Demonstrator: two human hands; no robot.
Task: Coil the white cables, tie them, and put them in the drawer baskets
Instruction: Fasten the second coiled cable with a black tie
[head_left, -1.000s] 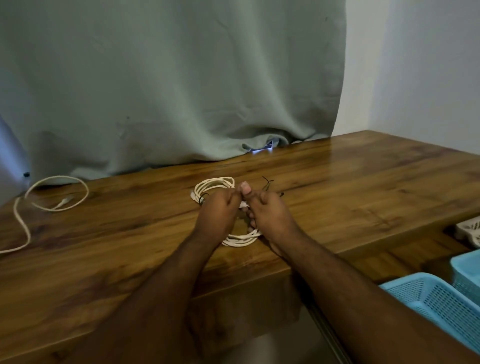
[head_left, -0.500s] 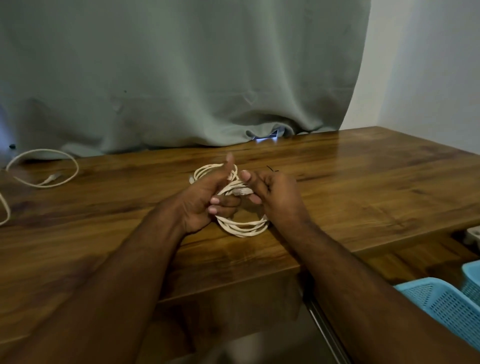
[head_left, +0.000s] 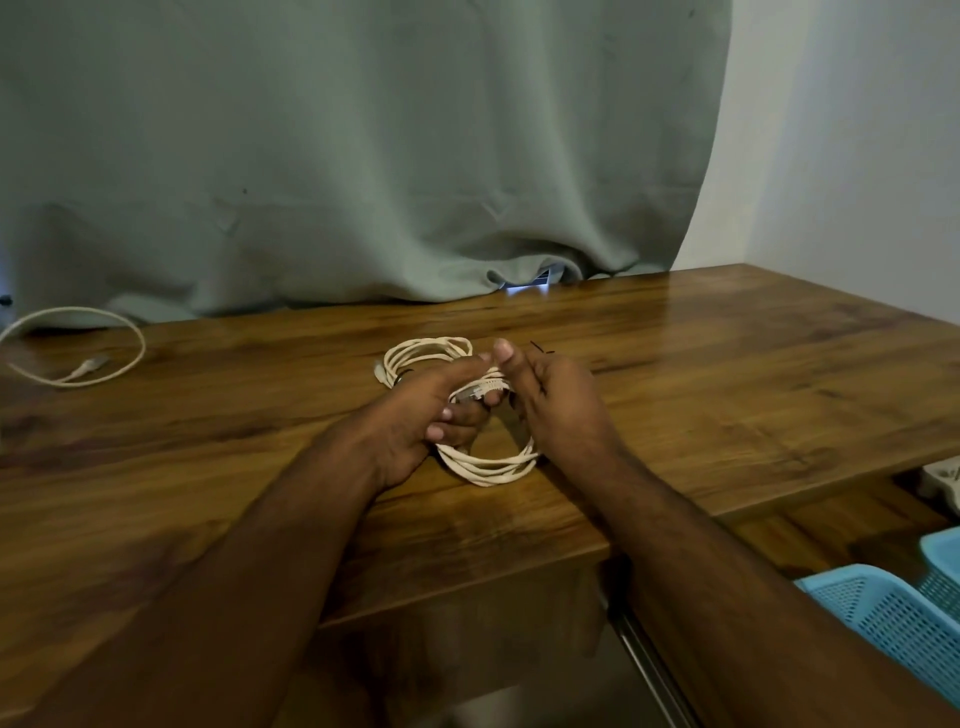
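Your left hand (head_left: 441, 410) and right hand (head_left: 550, 405) both gripped the coiled white cable (head_left: 485, 465) mid-table (head_left: 727, 374), fingers curled round its loops, a thin black tie (head_left: 540, 349) poking up behind your right hand. Loose second cable (head_left: 78, 345) lay far left by the curtain (head_left: 363, 156). Blue basket (head_left: 893, 618) at lower right; contents hidden

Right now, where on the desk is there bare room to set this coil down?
Bare wood lies between the loose cable and the left hand, and right of the right hand to the desk edge. The middle is crowded: both hands hold the coiled cable.
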